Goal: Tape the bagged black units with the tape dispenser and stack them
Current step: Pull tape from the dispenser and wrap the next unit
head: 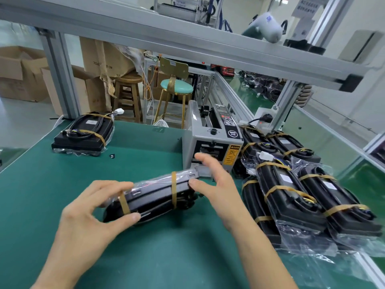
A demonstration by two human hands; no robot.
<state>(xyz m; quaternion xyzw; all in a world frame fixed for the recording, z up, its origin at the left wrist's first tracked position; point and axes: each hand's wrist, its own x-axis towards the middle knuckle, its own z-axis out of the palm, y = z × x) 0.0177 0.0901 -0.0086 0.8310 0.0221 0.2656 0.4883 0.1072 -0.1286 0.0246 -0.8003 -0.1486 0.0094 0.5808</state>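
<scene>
From the head camera, a bagged black unit (158,197) lies on its side on the green bench mat (145,257), just in front of the grey tape dispenser (210,140). Two brown tape bands wrap it, one near each end. The left hand (87,217) grips the unit's near end, thumb below and fingers curled over the top beside the left band. The right hand (216,182) sits at the far end, its thumb touching the unit's end face while the fingers are spread and lifted toward the dispenser's outlet; whether those fingertips touch the strip there is hard to tell through the motion blur.

To the right of the dispenser, a cluster of taped bagged units (302,188) lies in loose plastic, overlapping one another along the bench edge. At the far left corner of the mat rests a small stack of taped units (83,134), one on another. Beyond the bench stand a wooden stool (127,94), a teal-seated stool (177,86) and cardboard boxes (20,74).
</scene>
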